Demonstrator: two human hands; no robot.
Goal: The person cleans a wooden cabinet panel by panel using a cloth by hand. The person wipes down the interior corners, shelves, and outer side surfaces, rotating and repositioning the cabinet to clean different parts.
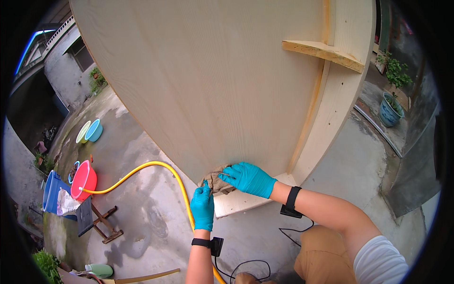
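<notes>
Between my two teal-gloved hands is a crumpled brown cloth [217, 181], near the lower edge of a large upright wooden panel [212, 92]. My left hand [202, 207] pinches the cloth's left end between thumb and fingers. My right hand [250, 179] grips its right side with bent fingers, close to the panel's face. Whether the cloth touches the wood I cannot tell. A pale wooden frame board [340, 81] runs up the panel's right side, with a small wooden crosspiece [322, 55] jutting from it. Along the bottom lies another frame board [244, 204], partly hidden by my right hand.
A yellow hose [156, 163] curves over the concrete from a red basin [85, 179] and passes behind my left arm. By the basin stand a blue bin [51, 193] and a wooden folding stool [103, 222]. Black cables [248, 262] hang from my wristbands. A potted plant [390, 110] stands right.
</notes>
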